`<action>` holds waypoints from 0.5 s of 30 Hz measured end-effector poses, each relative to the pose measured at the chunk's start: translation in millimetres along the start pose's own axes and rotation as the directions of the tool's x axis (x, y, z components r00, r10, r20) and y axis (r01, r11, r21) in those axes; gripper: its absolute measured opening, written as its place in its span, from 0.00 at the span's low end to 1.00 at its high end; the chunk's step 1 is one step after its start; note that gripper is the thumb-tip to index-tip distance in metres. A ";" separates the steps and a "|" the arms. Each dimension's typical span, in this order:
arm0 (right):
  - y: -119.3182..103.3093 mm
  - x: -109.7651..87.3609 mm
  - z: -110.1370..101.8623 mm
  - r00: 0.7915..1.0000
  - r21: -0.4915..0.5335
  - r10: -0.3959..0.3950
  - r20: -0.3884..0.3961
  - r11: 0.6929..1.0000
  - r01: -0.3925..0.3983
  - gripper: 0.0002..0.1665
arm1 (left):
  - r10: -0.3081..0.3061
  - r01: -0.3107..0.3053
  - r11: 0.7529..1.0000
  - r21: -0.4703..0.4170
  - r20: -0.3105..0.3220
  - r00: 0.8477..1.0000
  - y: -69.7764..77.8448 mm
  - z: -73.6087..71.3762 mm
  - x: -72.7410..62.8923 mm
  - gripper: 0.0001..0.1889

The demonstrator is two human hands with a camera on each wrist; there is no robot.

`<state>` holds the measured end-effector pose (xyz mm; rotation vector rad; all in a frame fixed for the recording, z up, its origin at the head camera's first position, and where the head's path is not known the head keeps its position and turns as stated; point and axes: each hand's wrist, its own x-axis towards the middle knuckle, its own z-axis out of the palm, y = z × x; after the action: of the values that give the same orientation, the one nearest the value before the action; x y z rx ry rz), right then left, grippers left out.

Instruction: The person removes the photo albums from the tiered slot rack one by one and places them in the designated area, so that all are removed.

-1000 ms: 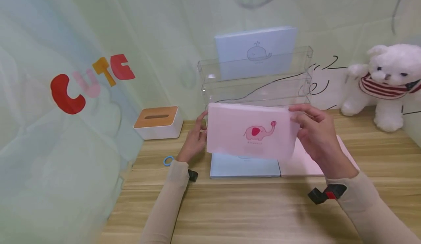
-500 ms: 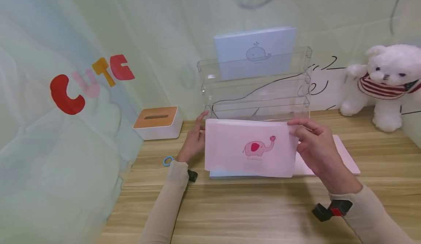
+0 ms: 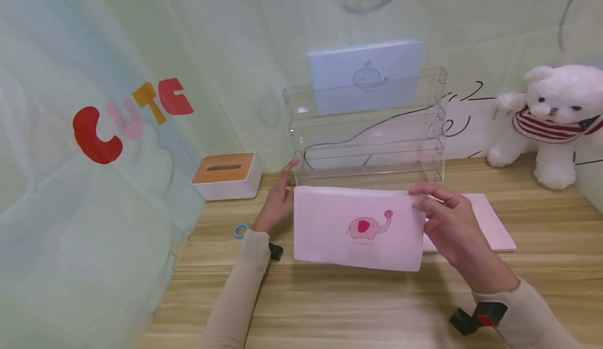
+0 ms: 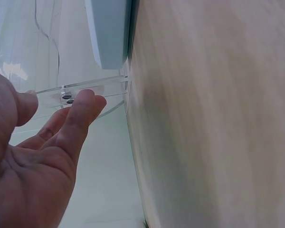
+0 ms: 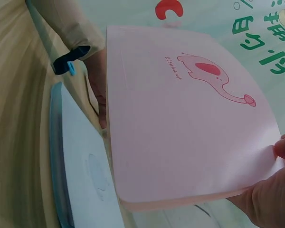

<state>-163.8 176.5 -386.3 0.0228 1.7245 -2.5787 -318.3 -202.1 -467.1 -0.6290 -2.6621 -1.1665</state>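
Observation:
My right hand (image 3: 449,223) pinches a pink notebook (image 3: 325,228) by its upper right corner, thumb on the cover. A red elephant is printed on the cover, which faces me, tilted above the table. My left hand (image 3: 278,202) is at the lower left side of a clear acrylic rack (image 3: 377,129). In the left wrist view, its fingers (image 4: 80,114) reach to the rack's side panel, thumb apart from them. A blue notebook (image 5: 85,156) lies on the table behind the pink one, hidden in the head view. Another pink notebook (image 3: 492,226) lies to the right.
A blue notebook (image 3: 367,51) with a whale stands in the rack's top tier. At left are a white tissue box (image 3: 228,189) with a wooden lid and a blue ring (image 3: 241,230). A white teddy bear (image 3: 556,119) sits at the back right.
The pink notebook has come down and toward me in my right hand, uncovering the rack's bottom tier and covering the blue notebook on the table. My left hand has stayed by the rack.

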 end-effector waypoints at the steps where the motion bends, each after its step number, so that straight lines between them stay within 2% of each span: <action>1: 1.4 -0.8 -0.2 1.000 -0.004 0.010 0.001 1.000 -0.010 0.19 | -0.003 0.003 1.000 -0.001 0.002 1.000 0.2 0.1 0.2 0.44; 10: 20.1 -7.1 0.5 0.998 -0.025 0.058 0.013 0.998 -0.058 0.23 | -0.006 0.006 1.000 -0.028 0.017 1.000 -0.9 0.8 0.2 0.41; 15: 28.9 -10.3 -0.7 0.992 -0.069 0.127 0.000 0.990 -0.126 0.23 | -0.001 0.002 0.999 -0.048 0.016 1.000 -1.0 1.0 0.0 0.41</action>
<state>-152.4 166.4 -412.9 0.1209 1.7481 -2.4278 -318.8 -202.0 -468.4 -0.6470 -2.6555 -1.2337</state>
